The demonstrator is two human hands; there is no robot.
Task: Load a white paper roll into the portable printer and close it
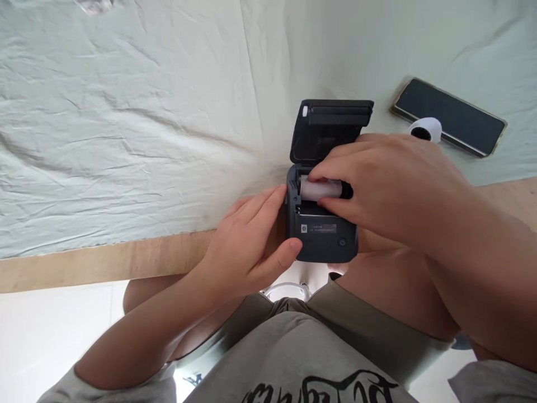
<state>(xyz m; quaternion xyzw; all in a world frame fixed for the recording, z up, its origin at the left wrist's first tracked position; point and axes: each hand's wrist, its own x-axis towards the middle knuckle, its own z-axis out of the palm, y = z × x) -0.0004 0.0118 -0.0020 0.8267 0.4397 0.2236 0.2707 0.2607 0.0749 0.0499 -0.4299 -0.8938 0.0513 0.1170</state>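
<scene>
A small dark grey portable label printer has its hinged lid swung up and away from me. Inside its compartment lies a white paper roll, on its side. My right hand pinches that roll between thumb and fingers, covering its right end and part of the printer's right side. My left hand steadies the printer from the left, with the fingers along its side and the thumb at its front corner.
A phone with a dark screen lies at the right on the pale green cloth. A small white rounded object with a black face rests against the phone's near edge. The wooden table edge runs in front of my lap.
</scene>
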